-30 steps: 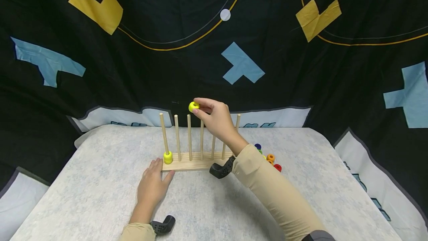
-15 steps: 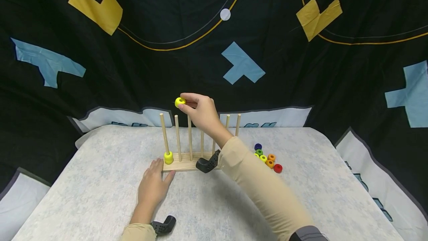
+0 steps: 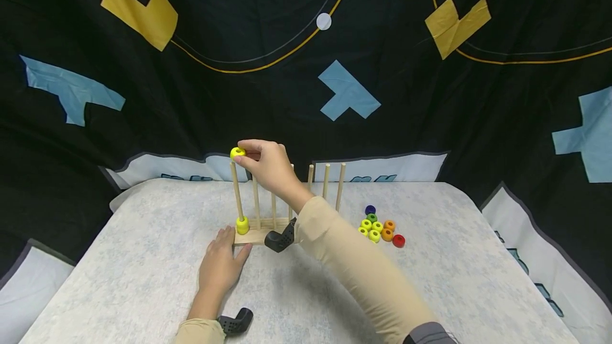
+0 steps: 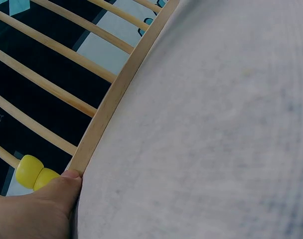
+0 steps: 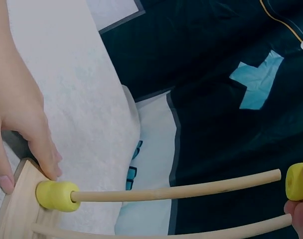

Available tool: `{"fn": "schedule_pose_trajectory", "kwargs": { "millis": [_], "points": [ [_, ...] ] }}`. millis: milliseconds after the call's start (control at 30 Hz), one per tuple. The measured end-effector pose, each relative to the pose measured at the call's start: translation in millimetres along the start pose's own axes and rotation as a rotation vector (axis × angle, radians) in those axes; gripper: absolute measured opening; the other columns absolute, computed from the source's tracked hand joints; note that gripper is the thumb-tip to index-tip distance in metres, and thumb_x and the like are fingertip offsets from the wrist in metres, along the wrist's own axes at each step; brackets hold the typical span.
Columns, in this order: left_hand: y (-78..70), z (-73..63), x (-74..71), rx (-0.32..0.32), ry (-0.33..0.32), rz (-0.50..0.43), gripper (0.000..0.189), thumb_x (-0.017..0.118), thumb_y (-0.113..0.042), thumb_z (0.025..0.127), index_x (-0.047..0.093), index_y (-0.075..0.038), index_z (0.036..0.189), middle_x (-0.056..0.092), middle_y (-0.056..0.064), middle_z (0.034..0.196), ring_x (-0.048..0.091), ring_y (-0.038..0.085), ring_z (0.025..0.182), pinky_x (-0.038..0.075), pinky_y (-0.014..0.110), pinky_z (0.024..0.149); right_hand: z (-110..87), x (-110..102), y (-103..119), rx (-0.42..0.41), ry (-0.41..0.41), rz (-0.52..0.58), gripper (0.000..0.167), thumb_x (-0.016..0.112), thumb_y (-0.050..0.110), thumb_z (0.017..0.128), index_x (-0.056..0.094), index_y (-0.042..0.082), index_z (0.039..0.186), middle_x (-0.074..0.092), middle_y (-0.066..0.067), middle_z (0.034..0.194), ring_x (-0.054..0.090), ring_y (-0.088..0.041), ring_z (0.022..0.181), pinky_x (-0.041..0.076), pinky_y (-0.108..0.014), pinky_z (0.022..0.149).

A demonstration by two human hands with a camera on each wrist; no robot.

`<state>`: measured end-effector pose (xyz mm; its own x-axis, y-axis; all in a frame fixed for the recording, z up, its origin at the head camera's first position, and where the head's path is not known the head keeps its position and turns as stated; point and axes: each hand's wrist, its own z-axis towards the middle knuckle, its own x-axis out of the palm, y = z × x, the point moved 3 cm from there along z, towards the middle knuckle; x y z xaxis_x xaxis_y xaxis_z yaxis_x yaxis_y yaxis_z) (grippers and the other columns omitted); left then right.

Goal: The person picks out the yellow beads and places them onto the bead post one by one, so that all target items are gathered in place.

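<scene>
My right hand (image 3: pixel 272 166) pinches a yellow bead (image 3: pixel 237 153) between thumb and fingertips, just over the top of the leftmost peg (image 3: pixel 237 192). In the right wrist view a small gap shows between this bead (image 5: pixel 296 181) and the peg's tip. Two yellow beads (image 4: pixel 37 172) sit stacked at the foot of that peg. They stand on the wooden base (image 3: pixel 251 237) of a rack with a row of upright pegs. My left hand (image 3: pixel 221 264) rests against the base's left end, its thumb at the front edge and its fingers extended along the side.
Right of the rack lies a loose group of beads: several yellow beads (image 3: pixel 374 235), a green bead (image 3: pixel 372 218), a dark blue bead (image 3: pixel 370 209), two orange beads (image 3: pixel 387 234) and a red bead (image 3: pixel 399 241). A black patterned curtain (image 3: pixel 268 110) hangs behind the table (image 3: pixel 143 259).
My right hand has carried the yellow bead leftward across the pegs and slightly down to the leftmost peg's top. More of the loose beads now show. My left hand has stayed in place.
</scene>
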<state>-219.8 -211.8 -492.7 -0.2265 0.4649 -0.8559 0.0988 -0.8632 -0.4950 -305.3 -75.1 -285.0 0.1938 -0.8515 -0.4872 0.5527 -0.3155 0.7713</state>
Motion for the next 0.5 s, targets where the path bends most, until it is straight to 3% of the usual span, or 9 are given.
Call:
{"fn": "schedule_pose_trajectory", "kwargs": {
  "millis": [500],
  "points": [
    [-0.2,0.3,1.1,0.005,-0.019,0.001,0.072,0.06,-0.039,0.098,0.036,0.005,0.15,0.038,0.026,0.155,0.03,0.042,0.148,0.029,0.059,0.12,1.0,8.7,0.4,-0.021,0.034,-0.029,0.038,0.075,0.017,0.089,0.068,0.009,0.125,0.073,-0.003,0.12,0.071,-0.009,0.103,0.055,-0.011,0.086]
  ]
}}
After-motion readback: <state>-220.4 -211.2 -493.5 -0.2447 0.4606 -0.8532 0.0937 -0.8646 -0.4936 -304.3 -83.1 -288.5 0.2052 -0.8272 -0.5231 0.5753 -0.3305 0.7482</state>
